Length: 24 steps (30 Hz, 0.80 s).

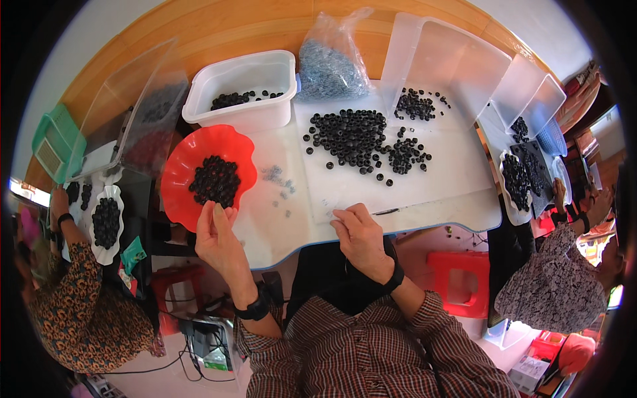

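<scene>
My left hand (pixel 221 244) is at the near rim of a red scalloped bowl (pixel 178 166). Its fingers are pinched together, and whatever they hold is too small to make out. Black round pieces (pixel 214 178), shiny and small, lie in that bowl. Over the table's front edge, my right hand (pixel 362 240) has its thumb and fingers pressed together, their contents hidden. Just beyond its knuckles a thin dark pointed tool (pixel 386 211) lies on the table. A wide pile of black ring-like pieces (pixel 348 138) spreads farther back. Tiny clear bits (pixel 277 178) are scattered between bowl and pile.
A white tub (pixel 282 109) with black pieces stands behind the bowl, beside a clear bag of small bluish pieces (pixel 332 66). A tipped clear bin (pixel 451 63) spills black pieces at the back right. Co-workers' sleeves (pixel 86 312) flank me. A red stool (pixel 461 282) is below right.
</scene>
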Each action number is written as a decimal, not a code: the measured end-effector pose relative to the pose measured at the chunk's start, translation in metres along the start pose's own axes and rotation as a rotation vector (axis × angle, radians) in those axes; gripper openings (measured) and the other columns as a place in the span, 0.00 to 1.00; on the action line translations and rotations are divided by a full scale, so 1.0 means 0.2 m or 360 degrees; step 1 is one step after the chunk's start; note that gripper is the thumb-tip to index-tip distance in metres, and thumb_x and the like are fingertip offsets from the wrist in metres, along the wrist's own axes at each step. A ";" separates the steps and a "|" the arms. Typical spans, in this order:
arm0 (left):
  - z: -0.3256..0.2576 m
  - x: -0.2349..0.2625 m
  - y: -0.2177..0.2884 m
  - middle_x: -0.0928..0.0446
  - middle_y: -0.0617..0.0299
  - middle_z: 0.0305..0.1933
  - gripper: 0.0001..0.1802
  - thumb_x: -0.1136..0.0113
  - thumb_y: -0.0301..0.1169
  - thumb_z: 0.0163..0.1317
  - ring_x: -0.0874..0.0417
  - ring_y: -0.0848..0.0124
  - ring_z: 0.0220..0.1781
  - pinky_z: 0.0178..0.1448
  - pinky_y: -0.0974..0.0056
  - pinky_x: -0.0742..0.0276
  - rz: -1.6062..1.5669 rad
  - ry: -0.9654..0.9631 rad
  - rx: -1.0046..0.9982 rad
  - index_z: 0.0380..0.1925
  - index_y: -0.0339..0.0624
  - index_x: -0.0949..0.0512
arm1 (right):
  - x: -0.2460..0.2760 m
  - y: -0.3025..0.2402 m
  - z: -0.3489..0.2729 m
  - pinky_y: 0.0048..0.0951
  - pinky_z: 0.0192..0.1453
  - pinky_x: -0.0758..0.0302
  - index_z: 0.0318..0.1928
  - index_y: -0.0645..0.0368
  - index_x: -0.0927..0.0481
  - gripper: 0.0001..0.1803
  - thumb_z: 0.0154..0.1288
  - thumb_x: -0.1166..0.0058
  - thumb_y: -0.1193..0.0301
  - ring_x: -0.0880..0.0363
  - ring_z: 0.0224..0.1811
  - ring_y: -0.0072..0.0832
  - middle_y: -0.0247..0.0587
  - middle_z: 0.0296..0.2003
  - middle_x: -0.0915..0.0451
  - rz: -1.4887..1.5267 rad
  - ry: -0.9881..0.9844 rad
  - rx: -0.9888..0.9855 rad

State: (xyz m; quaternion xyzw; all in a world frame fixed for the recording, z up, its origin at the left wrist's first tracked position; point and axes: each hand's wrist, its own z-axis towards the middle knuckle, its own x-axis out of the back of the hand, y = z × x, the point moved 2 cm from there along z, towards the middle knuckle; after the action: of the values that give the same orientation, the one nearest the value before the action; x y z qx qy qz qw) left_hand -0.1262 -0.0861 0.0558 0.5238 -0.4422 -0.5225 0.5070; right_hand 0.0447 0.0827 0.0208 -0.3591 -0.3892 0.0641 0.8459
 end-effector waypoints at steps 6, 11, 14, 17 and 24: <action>-0.19 -0.08 -0.11 0.19 0.61 0.35 0.10 0.41 0.28 0.68 0.20 0.79 0.32 0.40 0.71 0.21 0.0182 -0.0347 -0.0142 0.45 0.32 0.19 | -0.04 0.00 0.02 0.36 0.31 0.25 0.35 0.59 0.20 0.05 0.59 0.39 0.75 0.23 0.28 0.37 0.40 0.32 0.29 -0.0198 -0.0005 0.0056; -0.40 -0.23 -0.23 0.21 0.61 0.37 0.09 0.42 0.24 0.67 0.20 0.77 0.32 0.38 0.71 0.22 0.0229 -0.0838 -0.0040 0.44 0.32 0.19 | -0.04 0.01 0.02 0.38 0.31 0.25 0.34 0.60 0.22 0.04 0.60 0.41 0.75 0.23 0.28 0.39 0.41 0.33 0.30 -0.0162 0.0040 0.0075; -0.47 -0.30 -0.24 0.22 0.58 0.38 0.09 0.41 0.22 0.66 0.21 0.75 0.32 0.37 0.71 0.24 0.0270 -0.1027 -0.0133 0.44 0.33 0.19 | 0.01 0.02 0.00 0.37 0.30 0.25 0.36 0.60 0.23 0.04 0.61 0.42 0.76 0.23 0.28 0.40 0.42 0.34 0.28 -0.0078 -0.0007 0.0011; -0.49 -0.33 -0.27 0.21 0.58 0.39 0.09 0.41 0.22 0.66 0.20 0.74 0.33 0.37 0.71 0.22 0.0258 -0.1154 -0.0219 0.45 0.34 0.18 | 0.07 0.02 -0.02 0.36 0.30 0.24 0.38 0.61 0.23 0.05 0.62 0.42 0.77 0.22 0.28 0.40 0.43 0.35 0.27 0.0083 -0.0062 -0.0040; -0.57 -0.44 -0.21 0.18 0.57 0.32 0.09 0.40 0.25 0.68 0.17 0.74 0.30 0.36 0.70 0.17 -0.0222 -0.1275 0.0563 0.43 0.29 0.20 | 0.17 0.06 -0.06 0.30 0.33 0.23 0.41 0.64 0.22 0.05 0.66 0.44 0.79 0.21 0.31 0.34 0.44 0.36 0.24 0.0374 0.0115 -0.0191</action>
State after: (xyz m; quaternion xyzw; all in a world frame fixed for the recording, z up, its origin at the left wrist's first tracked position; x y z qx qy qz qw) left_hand -0.0220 0.0134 0.0150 0.3871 -0.6501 -0.6335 0.1617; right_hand 0.0785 0.0993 0.0287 -0.4541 -0.3170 0.1265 0.8230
